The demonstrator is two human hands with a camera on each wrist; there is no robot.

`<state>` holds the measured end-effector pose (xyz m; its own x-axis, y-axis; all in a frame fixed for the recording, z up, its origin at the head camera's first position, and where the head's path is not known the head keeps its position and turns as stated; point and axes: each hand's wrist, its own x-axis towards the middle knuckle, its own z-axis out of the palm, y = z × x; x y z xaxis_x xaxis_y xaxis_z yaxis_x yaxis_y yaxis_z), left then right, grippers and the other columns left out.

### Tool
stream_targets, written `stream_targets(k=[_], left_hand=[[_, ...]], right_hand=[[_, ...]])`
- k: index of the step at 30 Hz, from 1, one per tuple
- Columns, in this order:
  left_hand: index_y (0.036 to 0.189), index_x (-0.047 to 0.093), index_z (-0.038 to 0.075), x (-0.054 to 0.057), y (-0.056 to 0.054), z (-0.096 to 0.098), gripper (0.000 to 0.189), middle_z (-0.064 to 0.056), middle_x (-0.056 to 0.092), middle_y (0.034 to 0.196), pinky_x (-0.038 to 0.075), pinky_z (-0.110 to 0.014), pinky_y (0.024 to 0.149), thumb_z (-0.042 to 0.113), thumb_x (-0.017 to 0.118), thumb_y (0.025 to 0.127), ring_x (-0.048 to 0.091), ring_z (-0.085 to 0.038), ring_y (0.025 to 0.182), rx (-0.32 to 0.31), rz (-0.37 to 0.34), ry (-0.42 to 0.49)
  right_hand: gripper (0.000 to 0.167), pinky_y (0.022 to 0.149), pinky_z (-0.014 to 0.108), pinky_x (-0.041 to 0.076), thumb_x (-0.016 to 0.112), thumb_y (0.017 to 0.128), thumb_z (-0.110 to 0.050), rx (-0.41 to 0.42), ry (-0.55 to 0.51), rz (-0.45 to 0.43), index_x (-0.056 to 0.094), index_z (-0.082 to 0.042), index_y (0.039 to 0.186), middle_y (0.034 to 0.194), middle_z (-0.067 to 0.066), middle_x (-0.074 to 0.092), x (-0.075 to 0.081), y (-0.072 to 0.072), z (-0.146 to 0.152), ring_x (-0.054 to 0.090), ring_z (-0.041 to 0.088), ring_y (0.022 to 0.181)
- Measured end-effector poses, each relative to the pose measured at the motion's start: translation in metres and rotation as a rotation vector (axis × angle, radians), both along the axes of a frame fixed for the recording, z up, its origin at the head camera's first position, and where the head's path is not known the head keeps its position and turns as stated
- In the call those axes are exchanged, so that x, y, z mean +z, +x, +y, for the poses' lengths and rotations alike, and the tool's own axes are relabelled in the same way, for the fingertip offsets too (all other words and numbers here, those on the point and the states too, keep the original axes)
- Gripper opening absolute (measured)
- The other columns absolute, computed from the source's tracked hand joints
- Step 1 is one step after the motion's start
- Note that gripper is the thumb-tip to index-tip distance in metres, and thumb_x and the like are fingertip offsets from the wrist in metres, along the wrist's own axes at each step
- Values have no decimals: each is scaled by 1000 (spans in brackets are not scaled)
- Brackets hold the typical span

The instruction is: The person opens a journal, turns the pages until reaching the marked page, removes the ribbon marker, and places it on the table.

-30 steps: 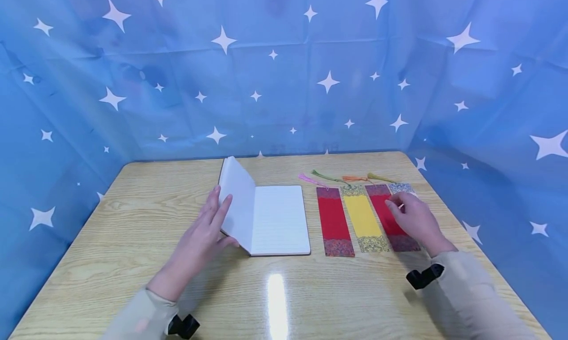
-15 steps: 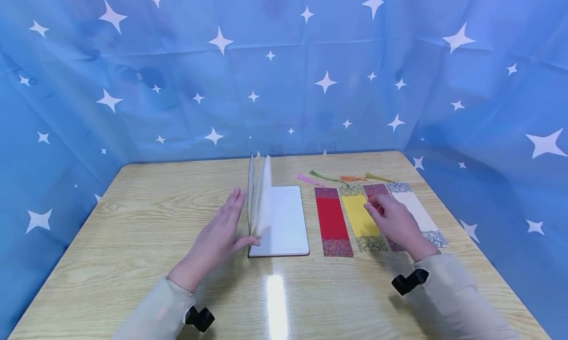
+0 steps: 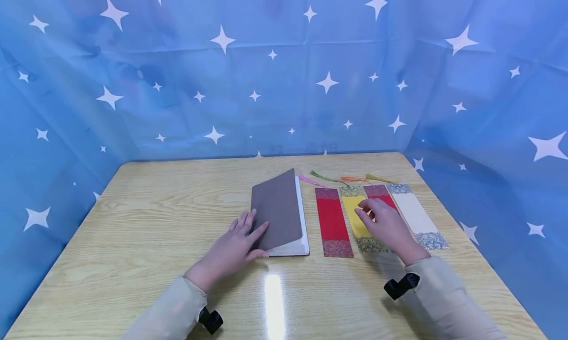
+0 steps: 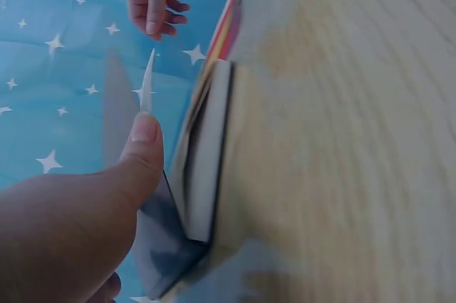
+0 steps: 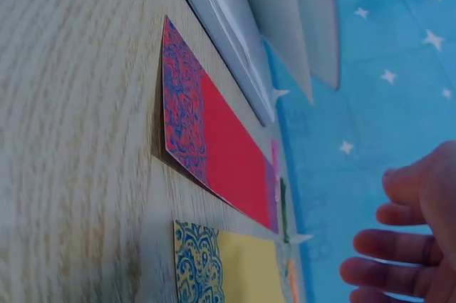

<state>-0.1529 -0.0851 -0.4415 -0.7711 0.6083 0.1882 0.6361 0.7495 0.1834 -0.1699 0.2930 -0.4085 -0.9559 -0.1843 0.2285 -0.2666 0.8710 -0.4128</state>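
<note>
A notebook with a grey-brown cover lies in the middle of the table, its cover slanting just above the white pages. My left hand is at the cover's lower left, fingers spread and fairly straight against it. In the left wrist view the thumb is beside the raised cover. Over the bookmarks hovers my right hand, loosely curled and holding nothing. Beneath and around it lie a red bookmark, a yellow bookmark, a second red bookmark, partly hidden by the hand, and a white bookmark.
Pink, green, orange and olive tassels stretch toward the back from the bookmarks' top ends. A blue curtain with white stars encloses the back and sides of the wooden table. Light glares on the tabletop near the front.
The notebook's cover and raised pages have swung rightward from upright to nearly flat, my left hand moving right with them. My right hand has shifted left from the white bookmark, uncovering it.
</note>
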Motion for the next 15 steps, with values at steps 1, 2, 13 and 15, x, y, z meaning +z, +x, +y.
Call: stream_targets(k=[1, 2, 13, 15], left_hand=[[142, 40, 12, -3, 0, 1, 70, -29, 19, 147, 24, -52, 106, 53, 53, 87, 17, -42, 135, 4, -11, -10], [142, 40, 13, -5, 0, 1, 69, -29, 18, 147, 24, -52, 106, 54, 52, 88, 17, -43, 135, 6, -18, -19], [142, 41, 17, -15, 0, 6, 65, -30, 15, 148, 19, -52, 108, 55, 47, 90, 13, -44, 136, 14, -81, -33], [142, 41, 18, -16, -1, 6, 65, -30, 16, 148, 19, -52, 108, 56, 47, 90, 13, -44, 136, 17, -86, -41]], right_hand=[[29, 64, 33, 48, 60, 92, -29, -1, 1, -1, 62, -7, 110, 95, 6, 59, 0, 0, 0, 53, 19, 81], [29, 64, 33, 48, 60, 92, -29, -1, 3, -3, 62, -7, 110, 95, 6, 59, -1, 1, 0, 53, 19, 81], [33, 63, 32, 49, 63, 89, -24, -1, 9, -27, 60, -3, 114, 97, 8, 58, 0, 2, -6, 53, 20, 81], [33, 64, 32, 50, 64, 89, -24, 0, 9, -23, 60, -3, 114, 97, 9, 58, 0, 2, -8, 54, 20, 81]])
